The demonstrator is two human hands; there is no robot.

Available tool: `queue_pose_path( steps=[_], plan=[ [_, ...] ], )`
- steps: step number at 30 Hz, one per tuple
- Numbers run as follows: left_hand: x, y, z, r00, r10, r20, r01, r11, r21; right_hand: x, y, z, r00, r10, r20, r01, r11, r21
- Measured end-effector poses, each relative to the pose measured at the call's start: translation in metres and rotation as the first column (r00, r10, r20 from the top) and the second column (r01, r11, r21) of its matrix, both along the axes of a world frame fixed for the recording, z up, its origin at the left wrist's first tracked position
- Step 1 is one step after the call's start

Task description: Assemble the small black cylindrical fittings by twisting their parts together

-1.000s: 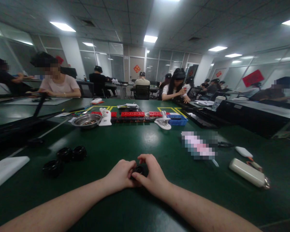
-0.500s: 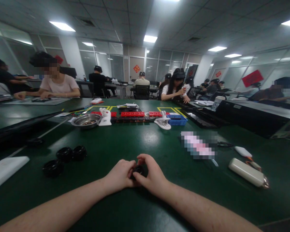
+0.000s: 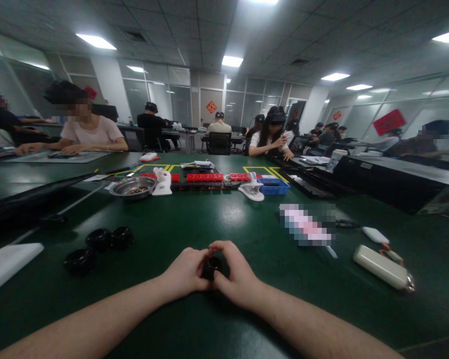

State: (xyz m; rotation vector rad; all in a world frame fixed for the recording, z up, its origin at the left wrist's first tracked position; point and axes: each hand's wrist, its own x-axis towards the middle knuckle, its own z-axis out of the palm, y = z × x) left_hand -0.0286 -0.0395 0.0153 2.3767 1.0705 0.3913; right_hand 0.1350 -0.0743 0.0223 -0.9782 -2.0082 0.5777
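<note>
Between both hands, low over the green tabletop (image 3: 153,319), is a glossy black ring-shaped part (image 3: 211,268) with a dark round opening facing up. My left hand (image 3: 186,269) grips its left side, fingers and thumb closed around it. My right hand (image 3: 237,273) curves about the far and right sides, its thumb on the near edge. The fingers hide much of the part. Similar black parts lie to the left: one nearest (image 3: 79,261), one behind it (image 3: 99,239), and a third (image 3: 121,237) close beside that.
A metal bowl (image 3: 133,188) of small pieces, a white clamp-like stand (image 3: 161,182), another (image 3: 253,188), red blocks (image 3: 205,177) and a blue tray (image 3: 274,186) line the far side. A cream cylindrical object (image 3: 381,268) lies right; a white slab (image 3: 9,264) left. A co-worker (image 3: 271,139) sits opposite.
The black part has turned slightly so more of its opening and side show. My right thumb has shifted right along its near edge. Both arms stay almost in place.
</note>
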Motion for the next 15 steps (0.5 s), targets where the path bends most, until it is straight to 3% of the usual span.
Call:
queue_pose_path(
  steps=[6,12,15],
  plan=[
    [0.0,0.0016,-0.0012,0.999,0.023,-0.037,-0.022,0.999,0.036,-0.0026,0.0005,0.0001,0.989,-0.148,0.015,0.148,0.989,-0.003],
    [-0.0004,-0.0001,0.0012,1.0,0.005,-0.01,-0.005,1.0,0.001,-0.0009,-0.0012,0.003,1.0,0.001,0.0,-0.001,1.0,0.012],
    [-0.0001,0.0003,0.0014,0.999,0.032,-0.036,-0.032,0.999,0.011,-0.0002,-0.0003,0.0022,0.998,-0.064,-0.02,0.064,0.998,0.025]
  ],
)
